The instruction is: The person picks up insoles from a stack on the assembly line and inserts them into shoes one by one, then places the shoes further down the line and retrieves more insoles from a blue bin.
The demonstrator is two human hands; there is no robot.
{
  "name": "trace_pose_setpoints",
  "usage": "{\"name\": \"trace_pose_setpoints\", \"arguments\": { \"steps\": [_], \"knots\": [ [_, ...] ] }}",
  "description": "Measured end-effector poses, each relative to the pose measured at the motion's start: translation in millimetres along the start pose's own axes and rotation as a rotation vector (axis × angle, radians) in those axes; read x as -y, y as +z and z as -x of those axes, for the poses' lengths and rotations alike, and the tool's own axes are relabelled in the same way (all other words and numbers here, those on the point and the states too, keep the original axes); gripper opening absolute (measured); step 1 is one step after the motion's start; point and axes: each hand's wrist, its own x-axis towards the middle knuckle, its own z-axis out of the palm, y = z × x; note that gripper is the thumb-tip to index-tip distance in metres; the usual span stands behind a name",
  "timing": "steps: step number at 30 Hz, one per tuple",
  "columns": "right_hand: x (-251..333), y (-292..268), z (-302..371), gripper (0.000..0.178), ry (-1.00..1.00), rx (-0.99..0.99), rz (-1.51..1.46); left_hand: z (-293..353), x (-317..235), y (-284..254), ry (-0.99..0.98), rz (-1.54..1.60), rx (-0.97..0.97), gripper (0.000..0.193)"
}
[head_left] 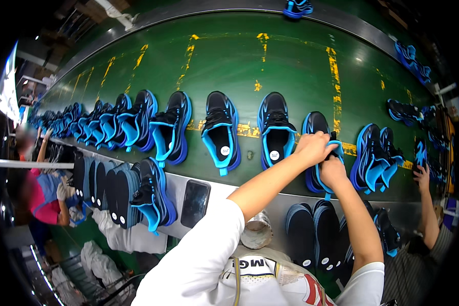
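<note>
Leftmost, a co-worker in pink (pixel 45 196) stands by the line. Black-and-blue shoes (pixel 147 109) run along the green belt (pixel 229 66), toes away, openings toward the wearer, presumably so each interior is easy to reach. Dark insoles (pixel 120 191) lie bunched near the metal edge, likely for quick picking; a loose shoe (pixel 158 194) and a phone (pixel 195 203) sit beside them. Next, two spaced shoes show round white stickers inside. A pale cylinder (pixel 257 230) stands close to the body.

Then the handled shoe (pixel 316 121), on the belt: left hand (pixel 315 148) bent over its opening, grip apparently closed on the collar or tongue, perhaps to steady it. Right hand (pixel 333 171) dips in at the heel end; fingers hidden, so its grip cannot be told. More insoles (pixel 325 229) lie below. Further right, a pair stands together; another person's hand (pixel 422 177) reaches in.
</note>
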Motion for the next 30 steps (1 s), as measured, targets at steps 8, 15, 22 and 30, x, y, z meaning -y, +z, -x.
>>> {"name": "trace_pose_setpoints", "arguments": {
  "steps": [8, 15, 22, 30],
  "knots": [
    [4, -16, -10, 0.032, -0.063, 0.449, 0.209, -2, 5, -2, -0.046, 0.07, 0.054, 0.036],
    [3, -10, -22, 0.034, -0.213, 0.175, 0.195, -5, 8, -1, -0.105, 0.186, 0.08, 0.04],
    [-9, -24, -10, 0.055, -0.45, 0.307, 0.426, -8, 11, -10, -0.169, 0.244, 0.133, 0.041],
    [-14, -10, -12, 0.016, -0.438, 0.206, 0.46, -9, 16, -3, -0.221, 0.262, 0.152, 0.037]
  ]
}}
